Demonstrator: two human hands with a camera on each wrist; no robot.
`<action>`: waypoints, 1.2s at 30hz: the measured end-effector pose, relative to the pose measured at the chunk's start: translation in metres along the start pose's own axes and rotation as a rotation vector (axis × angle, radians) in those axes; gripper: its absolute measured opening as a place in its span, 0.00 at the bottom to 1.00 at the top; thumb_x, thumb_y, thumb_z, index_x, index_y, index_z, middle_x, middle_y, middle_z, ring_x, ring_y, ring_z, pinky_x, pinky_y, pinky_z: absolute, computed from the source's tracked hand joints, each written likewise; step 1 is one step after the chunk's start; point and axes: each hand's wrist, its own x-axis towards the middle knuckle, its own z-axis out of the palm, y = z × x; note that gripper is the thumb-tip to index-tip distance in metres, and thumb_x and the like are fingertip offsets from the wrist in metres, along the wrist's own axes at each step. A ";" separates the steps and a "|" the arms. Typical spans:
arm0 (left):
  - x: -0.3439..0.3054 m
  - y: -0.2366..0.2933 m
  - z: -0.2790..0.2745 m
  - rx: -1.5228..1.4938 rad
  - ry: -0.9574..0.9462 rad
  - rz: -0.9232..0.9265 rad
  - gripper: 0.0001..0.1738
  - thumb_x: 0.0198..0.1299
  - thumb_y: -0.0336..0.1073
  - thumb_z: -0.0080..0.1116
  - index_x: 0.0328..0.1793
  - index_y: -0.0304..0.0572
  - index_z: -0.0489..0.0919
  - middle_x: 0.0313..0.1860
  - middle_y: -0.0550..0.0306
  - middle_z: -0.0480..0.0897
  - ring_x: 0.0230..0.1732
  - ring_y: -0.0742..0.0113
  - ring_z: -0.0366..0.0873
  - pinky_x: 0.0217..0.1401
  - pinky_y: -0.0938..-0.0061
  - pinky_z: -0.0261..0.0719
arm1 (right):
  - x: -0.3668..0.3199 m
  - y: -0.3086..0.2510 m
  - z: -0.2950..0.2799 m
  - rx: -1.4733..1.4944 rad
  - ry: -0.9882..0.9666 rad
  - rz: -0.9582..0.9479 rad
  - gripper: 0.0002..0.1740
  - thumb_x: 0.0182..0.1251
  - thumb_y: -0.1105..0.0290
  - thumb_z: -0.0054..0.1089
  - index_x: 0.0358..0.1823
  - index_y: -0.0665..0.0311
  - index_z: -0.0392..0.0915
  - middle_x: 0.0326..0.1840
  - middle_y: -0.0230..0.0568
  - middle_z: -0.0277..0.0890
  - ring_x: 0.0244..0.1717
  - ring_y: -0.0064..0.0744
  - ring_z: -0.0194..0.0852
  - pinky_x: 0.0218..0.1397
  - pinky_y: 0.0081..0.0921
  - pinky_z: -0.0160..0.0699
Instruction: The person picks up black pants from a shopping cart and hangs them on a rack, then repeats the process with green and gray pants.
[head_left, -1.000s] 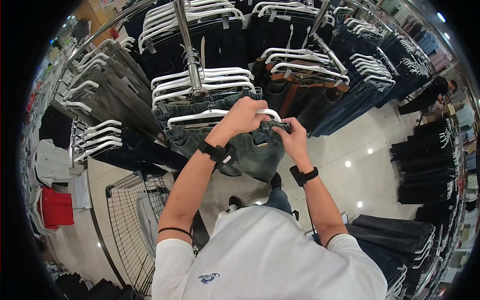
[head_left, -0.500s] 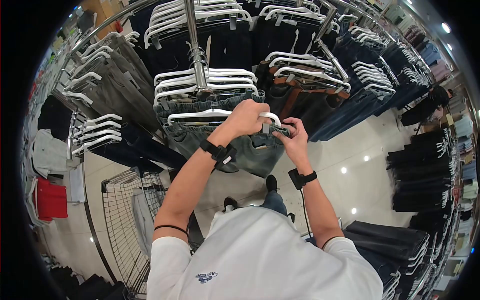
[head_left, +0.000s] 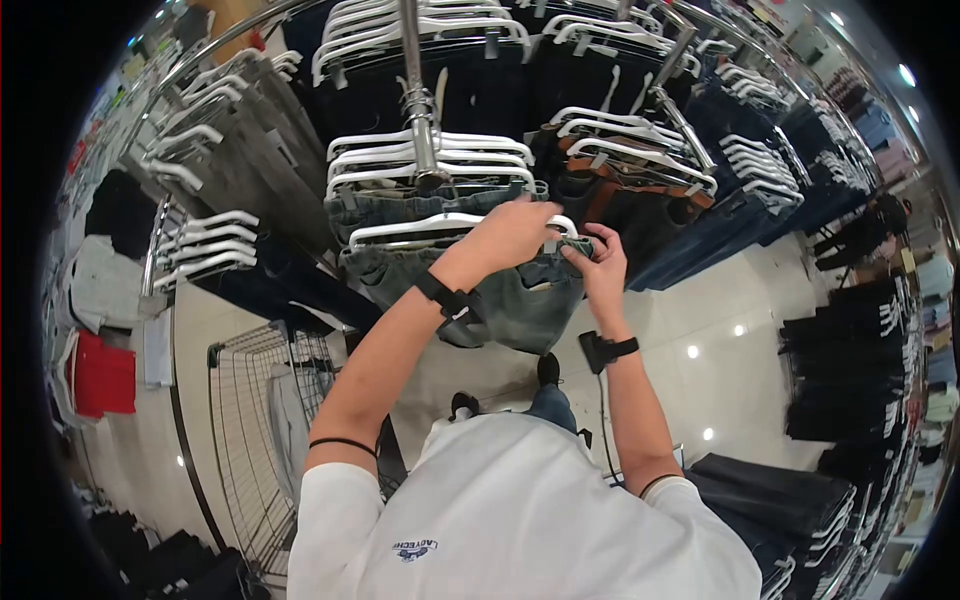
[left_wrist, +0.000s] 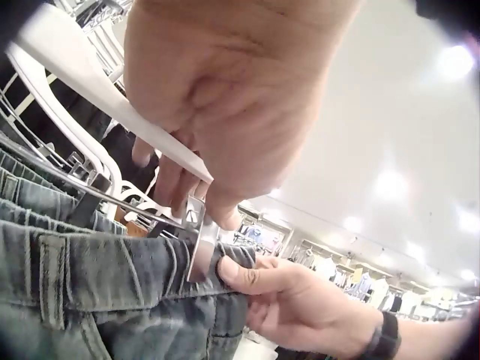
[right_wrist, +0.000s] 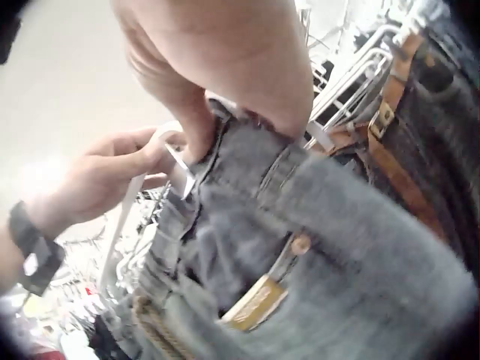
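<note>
A pair of faded blue-green jeans (head_left: pixel 510 300) with an elastic waistband hangs from a white hanger (head_left: pixel 410 230) at the front of the middle rack. Over the hanger's right end, my left hand (head_left: pixel 512 238) has its fingers behind the white arm and its thumb at the metal clip (left_wrist: pixel 201 251), which sits on the waistband. My right hand (head_left: pixel 602 268) pinches the waistband's right corner between thumb and fingers, just beside the clip. A tan label (right_wrist: pixel 255 304) shows at the pocket, and a cord (right_wrist: pixel 161 330) hangs at the front in the right wrist view.
More jeans on white hangers (head_left: pixel 430 155) hang close behind. To the right are dark trousers with a brown belt (head_left: pixel 605 195); grey trousers (head_left: pixel 235 140) hang left. A wire cart (head_left: pixel 250 430) stands on the floor at lower left. The chrome rack post (head_left: pixel 418 100) rises in the middle.
The head view has shifted, so the rack and both hands appear slightly farther right. The left fingers now cover the clip that showed earlier. The right hand keeps its pinch on the waistband.
</note>
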 end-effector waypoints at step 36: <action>-0.636 0.101 0.245 -0.957 0.076 -1.891 0.19 0.69 0.40 0.61 0.57 0.35 0.87 0.50 0.51 0.90 0.46 0.62 0.90 0.41 0.70 0.84 | 0.052 -0.015 0.164 -0.948 -0.464 -0.492 0.24 0.69 0.52 0.67 0.56 0.63 0.87 0.38 0.54 0.87 0.43 0.55 0.86 0.49 0.40 0.80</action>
